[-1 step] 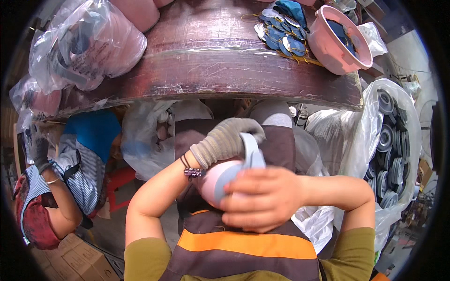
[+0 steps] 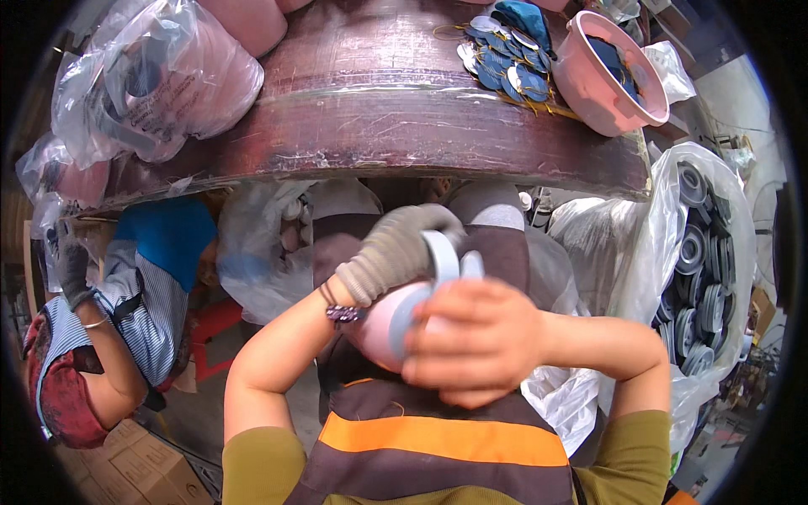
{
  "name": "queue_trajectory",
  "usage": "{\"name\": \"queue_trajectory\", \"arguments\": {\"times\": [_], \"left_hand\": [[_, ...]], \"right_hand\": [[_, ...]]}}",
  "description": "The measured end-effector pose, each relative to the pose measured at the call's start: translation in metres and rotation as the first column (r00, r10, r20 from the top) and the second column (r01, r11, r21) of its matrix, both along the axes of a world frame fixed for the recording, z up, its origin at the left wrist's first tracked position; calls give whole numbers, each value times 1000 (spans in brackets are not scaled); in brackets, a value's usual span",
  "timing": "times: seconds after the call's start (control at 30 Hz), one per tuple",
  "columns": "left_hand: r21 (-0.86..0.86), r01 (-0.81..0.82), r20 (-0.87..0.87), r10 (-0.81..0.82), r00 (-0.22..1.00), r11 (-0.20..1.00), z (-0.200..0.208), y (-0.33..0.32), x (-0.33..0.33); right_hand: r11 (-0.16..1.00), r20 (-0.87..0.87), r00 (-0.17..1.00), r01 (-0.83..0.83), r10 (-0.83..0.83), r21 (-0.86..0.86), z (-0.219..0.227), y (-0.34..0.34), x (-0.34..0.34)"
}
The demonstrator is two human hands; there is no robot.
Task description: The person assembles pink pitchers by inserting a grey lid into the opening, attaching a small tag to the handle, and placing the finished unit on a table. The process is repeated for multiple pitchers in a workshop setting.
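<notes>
The pot (image 2: 380, 330) is over the lap (image 2: 505, 257), gloved left hand (image 2: 408, 248) curled at its 12 o'clock, right hand (image 2: 471, 338) bent across its 3; whether either pinches, I can't tell. I'd brace it firmly, pressing evenly.

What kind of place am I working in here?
Probably a workshop: many round grey parts fill a clear plastic bag, flat blue and white pieces lie piled on a scuffed table, and cardboard boxes stand at lower left.
</notes>
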State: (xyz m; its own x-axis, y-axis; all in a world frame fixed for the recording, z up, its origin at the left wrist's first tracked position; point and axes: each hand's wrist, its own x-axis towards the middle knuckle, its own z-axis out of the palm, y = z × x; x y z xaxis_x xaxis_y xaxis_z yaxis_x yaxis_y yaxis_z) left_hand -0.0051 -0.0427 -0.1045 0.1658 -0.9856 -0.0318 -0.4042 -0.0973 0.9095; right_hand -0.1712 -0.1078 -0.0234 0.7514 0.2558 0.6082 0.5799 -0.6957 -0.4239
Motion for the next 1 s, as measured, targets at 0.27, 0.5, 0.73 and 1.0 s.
{"name": "queue_trajectory", "arguments": {"times": [0.27, 0.5, 0.73, 1.0], "left_hand": [[22, 175, 147, -176, 973, 984, 55, 61, -72], [-1, -27, -146, 26, 989, 1000, 26, 30, 29], [6, 213, -473, -185, 861, 977, 14, 11, 16], [276, 14, -20, -9, 1000, 961, 99, 71, 8]], "right_hand": [[575, -720, 479, 807, -502, 135, -51, -50, -19], [907, -586, 745, 420, -318, 41, -12, -51, -53], [996, -183, 983, -31, 14, -87, 2, -7, -29], [860, -527, 807, 446, -266, 249, -23, -30, -22]]}}
